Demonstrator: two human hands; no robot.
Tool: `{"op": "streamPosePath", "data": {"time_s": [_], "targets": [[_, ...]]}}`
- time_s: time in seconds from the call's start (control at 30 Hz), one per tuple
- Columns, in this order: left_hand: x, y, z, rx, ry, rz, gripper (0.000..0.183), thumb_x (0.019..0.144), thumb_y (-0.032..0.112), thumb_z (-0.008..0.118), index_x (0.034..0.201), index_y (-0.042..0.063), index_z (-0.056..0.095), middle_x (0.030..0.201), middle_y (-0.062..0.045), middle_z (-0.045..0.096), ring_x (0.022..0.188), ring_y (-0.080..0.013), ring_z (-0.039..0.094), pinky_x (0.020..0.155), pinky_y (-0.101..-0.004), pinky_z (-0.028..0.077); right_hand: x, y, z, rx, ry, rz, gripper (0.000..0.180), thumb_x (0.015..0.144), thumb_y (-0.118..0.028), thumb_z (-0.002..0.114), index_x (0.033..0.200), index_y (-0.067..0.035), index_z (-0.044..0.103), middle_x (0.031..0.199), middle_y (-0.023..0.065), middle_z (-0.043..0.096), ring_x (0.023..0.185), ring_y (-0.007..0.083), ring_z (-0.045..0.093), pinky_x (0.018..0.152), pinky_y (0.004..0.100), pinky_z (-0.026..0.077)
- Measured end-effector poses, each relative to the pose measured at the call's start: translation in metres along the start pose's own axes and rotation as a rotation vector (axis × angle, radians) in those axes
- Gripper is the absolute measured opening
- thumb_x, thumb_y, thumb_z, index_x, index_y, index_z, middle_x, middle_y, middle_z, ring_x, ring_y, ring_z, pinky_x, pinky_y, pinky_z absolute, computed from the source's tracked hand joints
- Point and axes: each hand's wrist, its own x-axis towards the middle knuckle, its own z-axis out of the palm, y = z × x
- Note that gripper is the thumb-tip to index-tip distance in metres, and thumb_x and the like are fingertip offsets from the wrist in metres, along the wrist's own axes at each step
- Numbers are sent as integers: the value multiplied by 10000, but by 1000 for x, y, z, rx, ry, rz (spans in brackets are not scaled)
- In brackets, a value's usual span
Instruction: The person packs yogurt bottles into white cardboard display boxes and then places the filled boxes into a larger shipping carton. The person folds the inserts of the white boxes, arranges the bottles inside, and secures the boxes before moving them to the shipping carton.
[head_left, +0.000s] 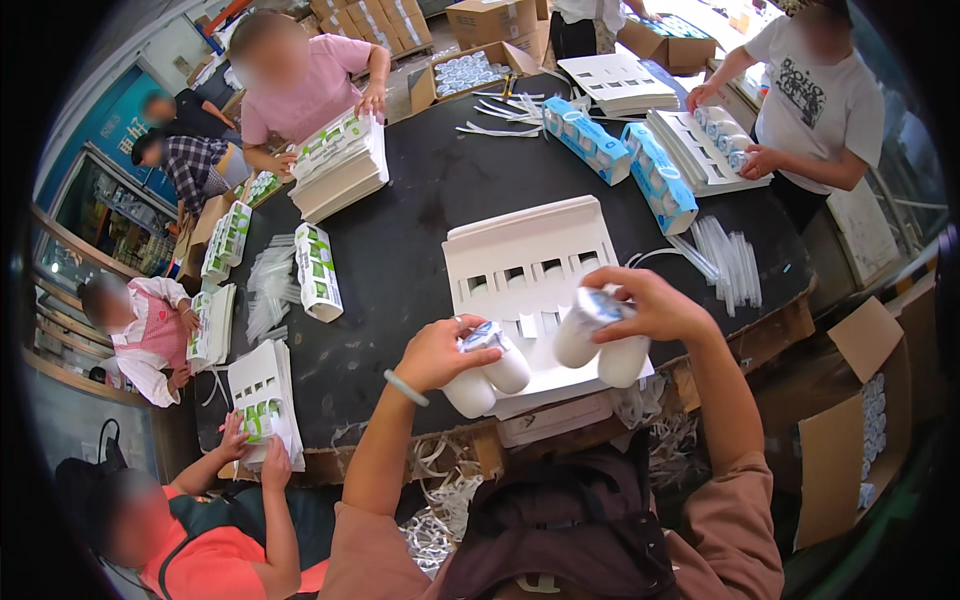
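My left hand (448, 354) grips a pair of white yoghurt bottles (510, 369) with foil lids, tilted over the table's front edge. In my right hand (646, 306) is a second pair of white bottles (576, 339), also with foil lids and slightly blurred. Both pairs are above the near part of a stack of flat white carton sleeves (525, 225). A row of cut-out windows runs across the top sleeve, and white shows through several of them. My hands hide part of the sleeve's near half.
Clear plastic strips (727, 262) lie to the right, with blue printed packs (660, 180) beyond. A green-and-white pack (318, 271) lies left. Co-workers' hands (259, 439) handle cartons around the black table (405, 247). An open cardboard box (832, 457) with lidded bottles stands at right.
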Motion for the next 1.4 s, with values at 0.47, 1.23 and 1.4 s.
{"op": "streamPosePath", "data": {"time_s": [0.47,1.23,1.4], "targets": [[51,-12,1,381,-65,-180,781,759,711,702,1201,68,683,1110,-144,706,1009,-274,695,878,-382,534,82,30,29,-534,-427,328,707,795,-650,711,1240,-101,713,1124,167,707,1007,308,689,850,383,539],[65,-52,55,-155,805,15,507,1012,519,464,1137,63,647,953,-74,620,813,-193,568,754,-333,478,91,78,48,-644,597,-48,310,946,-261,646,1220,-123,689,1273,117,581,1266,342,467,1051,457,411],[40,-79,77,-700,670,-53,335,1076,323,459,1212,44,585,1001,-31,577,869,-82,515,781,-232,446,118,98,49,-1017,665,-139,387,856,-172,719,1241,-146,689,1401,146,527,1417,330,359,1102,456,337]]}}
